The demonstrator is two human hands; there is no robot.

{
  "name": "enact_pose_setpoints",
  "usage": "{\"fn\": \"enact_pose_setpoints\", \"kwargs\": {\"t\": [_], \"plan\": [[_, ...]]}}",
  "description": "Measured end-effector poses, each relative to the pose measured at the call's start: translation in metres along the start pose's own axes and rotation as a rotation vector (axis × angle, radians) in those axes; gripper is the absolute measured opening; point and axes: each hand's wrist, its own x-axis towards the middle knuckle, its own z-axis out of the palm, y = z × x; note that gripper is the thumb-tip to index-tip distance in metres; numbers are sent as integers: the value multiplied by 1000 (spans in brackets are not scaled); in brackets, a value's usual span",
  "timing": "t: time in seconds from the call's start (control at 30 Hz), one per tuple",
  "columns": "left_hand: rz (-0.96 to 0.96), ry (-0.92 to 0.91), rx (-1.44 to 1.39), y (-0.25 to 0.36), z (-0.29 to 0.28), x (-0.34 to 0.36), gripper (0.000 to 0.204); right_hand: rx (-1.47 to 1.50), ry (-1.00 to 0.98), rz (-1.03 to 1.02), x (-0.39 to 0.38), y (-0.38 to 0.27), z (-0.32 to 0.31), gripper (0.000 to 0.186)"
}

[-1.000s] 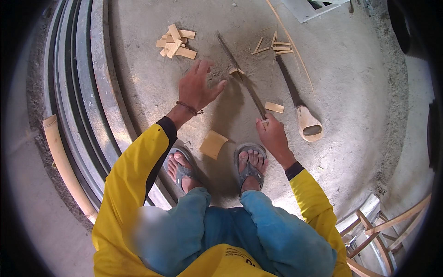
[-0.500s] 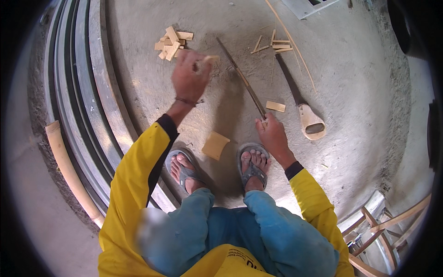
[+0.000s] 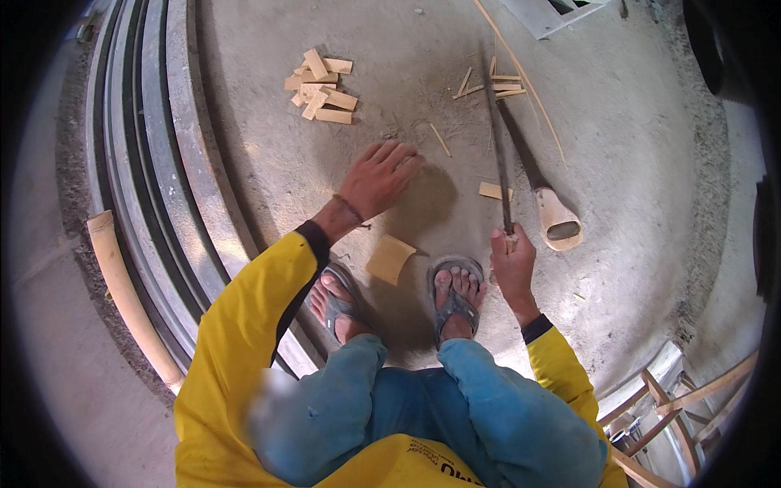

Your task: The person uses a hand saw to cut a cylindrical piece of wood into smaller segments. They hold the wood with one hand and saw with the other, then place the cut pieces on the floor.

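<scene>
My right hand [image 3: 513,264] is wrapped round the short handle of a long, narrow machete [image 3: 499,154], whose blade points away from me above the floor. Its tip is blurred. My left hand [image 3: 381,180] hangs over the floor, fingers stretched out and holding nothing. Just below it, near my feet, lies a squarish, curved piece of bamboo [image 3: 390,259]. Beyond the hand sits a heap of small flat bamboo pieces [image 3: 332,96]. One more flat piece [image 3: 491,191] lies beside the machete blade, partly behind it. A thin sliver [image 3: 440,140] rests between the heap and the blade.
A handsaw [image 3: 558,218] with a wooden handle lies right of the machete. Several thin sticks [image 3: 506,84] and a long strip [image 3: 521,69] lie beyond. Long metal bars [image 3: 181,106] and a bamboo pole [image 3: 134,301] run along the left. A wooden frame [image 3: 679,415] stands lower right.
My left hand has drawn back from the heap toward me and no longer holds a small piece. The machete has swung from leaning left to pointing nearly straight ahead, moving right with my right hand.
</scene>
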Motion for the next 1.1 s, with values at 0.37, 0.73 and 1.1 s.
{"fn": "enact_pose_setpoints", "kwargs": {"t": [0.37,0.73,1.1], "plan": [[257,27,242,-41,35,129,33,225,110,102,-9,0,-36,34],[227,-59,-5,71,56,114,20,345,133,162,-11,0,-41,29],[48,24,-201,86,47,72,8,252,141,72,-11,11,-40,28]]}}
